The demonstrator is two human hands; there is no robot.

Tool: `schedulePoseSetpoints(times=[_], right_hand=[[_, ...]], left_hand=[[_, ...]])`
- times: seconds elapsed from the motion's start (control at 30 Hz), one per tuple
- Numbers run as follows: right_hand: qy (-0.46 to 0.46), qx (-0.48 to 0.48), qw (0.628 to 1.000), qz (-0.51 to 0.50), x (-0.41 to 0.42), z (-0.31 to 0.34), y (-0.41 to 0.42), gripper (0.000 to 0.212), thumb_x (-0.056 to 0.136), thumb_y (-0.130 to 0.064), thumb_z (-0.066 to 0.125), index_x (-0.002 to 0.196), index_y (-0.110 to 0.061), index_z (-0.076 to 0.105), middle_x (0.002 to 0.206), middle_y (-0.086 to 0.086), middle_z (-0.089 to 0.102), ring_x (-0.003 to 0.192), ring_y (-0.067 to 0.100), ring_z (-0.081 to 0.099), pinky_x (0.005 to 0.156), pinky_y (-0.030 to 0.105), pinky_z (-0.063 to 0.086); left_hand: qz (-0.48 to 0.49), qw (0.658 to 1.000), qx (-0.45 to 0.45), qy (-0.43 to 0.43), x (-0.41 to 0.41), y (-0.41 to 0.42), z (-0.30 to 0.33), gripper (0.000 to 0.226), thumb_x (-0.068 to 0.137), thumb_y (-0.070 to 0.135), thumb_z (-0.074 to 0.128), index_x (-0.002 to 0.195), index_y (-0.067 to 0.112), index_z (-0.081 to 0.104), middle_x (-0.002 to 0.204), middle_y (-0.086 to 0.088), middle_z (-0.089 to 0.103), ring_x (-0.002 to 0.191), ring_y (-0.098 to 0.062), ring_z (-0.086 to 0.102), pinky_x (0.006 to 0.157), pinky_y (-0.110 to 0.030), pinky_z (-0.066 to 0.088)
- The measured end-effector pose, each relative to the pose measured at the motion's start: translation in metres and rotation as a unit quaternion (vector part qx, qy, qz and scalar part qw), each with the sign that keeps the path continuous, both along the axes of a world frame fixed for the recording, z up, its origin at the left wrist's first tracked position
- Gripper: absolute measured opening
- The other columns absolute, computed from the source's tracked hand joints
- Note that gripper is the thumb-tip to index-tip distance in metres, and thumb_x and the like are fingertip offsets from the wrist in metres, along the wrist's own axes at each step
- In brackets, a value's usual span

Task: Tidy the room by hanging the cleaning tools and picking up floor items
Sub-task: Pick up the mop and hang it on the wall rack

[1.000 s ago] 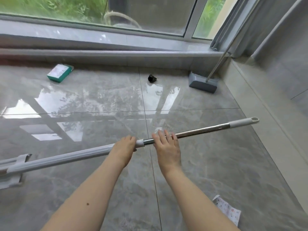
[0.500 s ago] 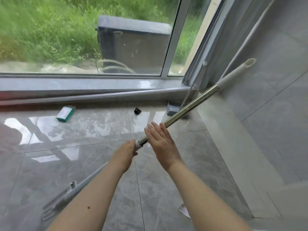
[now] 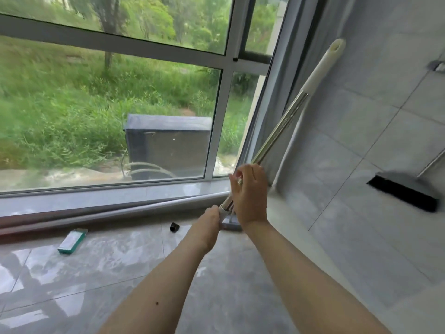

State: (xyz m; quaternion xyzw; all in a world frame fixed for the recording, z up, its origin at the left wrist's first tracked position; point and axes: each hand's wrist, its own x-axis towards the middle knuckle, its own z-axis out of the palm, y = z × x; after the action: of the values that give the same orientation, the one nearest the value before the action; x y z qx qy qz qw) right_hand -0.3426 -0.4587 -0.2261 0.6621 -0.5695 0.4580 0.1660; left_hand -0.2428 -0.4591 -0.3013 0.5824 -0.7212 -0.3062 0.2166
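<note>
I hold a long mop handle (image 3: 280,131), a shiny metal pole with a white end grip pointing up and to the right toward the tiled wall. My left hand (image 3: 209,219) grips the pole low, at its white collar. My right hand (image 3: 250,191) is wrapped around the metal part just above. The mop's lower end is hidden behind my arms. A broom with black bristles (image 3: 404,195) hangs on the right wall. On the floor lie a green-and-white box (image 3: 72,241), a small black object (image 3: 174,227) and a grey tool head (image 3: 231,225) behind my hands.
A large window (image 3: 115,112) with a low sill runs along the far side. Grey curtains (image 3: 301,75) hang in the corner by the tiled wall. A wall hook or bracket (image 3: 437,66) shows at the right edge. Glossy grey floor tiles (image 3: 96,273) spread out below.
The mop handle has swung from lying level to standing steeply, its white end now high near the right wall. My view has lifted; my right hand has closed around the pole.
</note>
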Motion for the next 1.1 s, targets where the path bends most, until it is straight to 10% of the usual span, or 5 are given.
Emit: schedulePoseSetpoints(times=[0.13,0.33,0.53,0.7,1.1], right_hand=[[-0.173,-0.046,0.984,-0.008,-0.035,0.038,-0.004,0.019,0.082,-0.006,0.071,0.078,-0.003,0.053,0.075,0.008,0.051,0.068,0.016,0.044,0.063,0.023,0.038],[-0.348,0.011,0.937,-0.020,-0.092,0.075,-0.011,0.031,0.080,-0.024,0.074,0.093,-0.001,0.058,0.078,0.008,0.063,0.068,0.015,0.055,0.064,0.010,0.041],[-0.392,0.068,0.916,-0.048,-0.140,0.091,-0.035,0.032,0.087,-0.034,0.066,0.089,-0.002,0.068,0.087,0.013,0.074,0.065,0.011,0.060,0.060,0.005,0.045],[-0.434,0.076,0.895,-0.068,-0.176,0.102,-0.074,0.033,0.087,-0.036,0.065,0.082,-0.003,0.068,0.086,0.016,0.073,0.084,0.031,0.070,0.081,0.047,0.057],[-0.384,-0.004,0.909,-0.165,-0.254,0.158,-0.197,0.024,0.087,-0.033,0.066,0.074,-0.014,0.063,0.073,0.002,0.067,0.081,0.025,0.069,0.081,0.044,0.056]], left_hand=[[-0.014,1.000,-0.015,0.019,-0.033,-0.008,0.032,0.011,0.088,0.015,0.056,0.089,0.024,0.050,0.095,-0.003,0.060,0.084,-0.023,0.060,0.068,-0.029,0.047],[-0.043,0.997,-0.050,-0.040,-0.083,-0.019,0.068,0.029,0.092,0.017,0.056,0.115,0.005,0.045,0.113,-0.016,0.058,0.099,-0.034,0.061,0.078,-0.037,0.045],[-0.097,0.992,-0.059,-0.052,-0.125,-0.046,0.095,0.032,0.094,0.008,0.052,0.125,0.002,0.047,0.122,-0.017,0.059,0.108,-0.031,0.060,0.089,-0.036,0.047],[-0.154,0.985,-0.065,-0.048,-0.156,-0.086,0.109,0.037,0.091,0.014,0.059,0.124,0.001,0.047,0.124,-0.018,0.059,0.113,-0.032,0.058,0.097,-0.041,0.047],[-0.288,0.951,-0.117,0.009,-0.263,-0.262,0.145,0.035,0.089,0.019,0.061,0.119,0.004,0.053,0.111,-0.010,0.061,0.103,-0.024,0.058,0.085,-0.027,0.044]])
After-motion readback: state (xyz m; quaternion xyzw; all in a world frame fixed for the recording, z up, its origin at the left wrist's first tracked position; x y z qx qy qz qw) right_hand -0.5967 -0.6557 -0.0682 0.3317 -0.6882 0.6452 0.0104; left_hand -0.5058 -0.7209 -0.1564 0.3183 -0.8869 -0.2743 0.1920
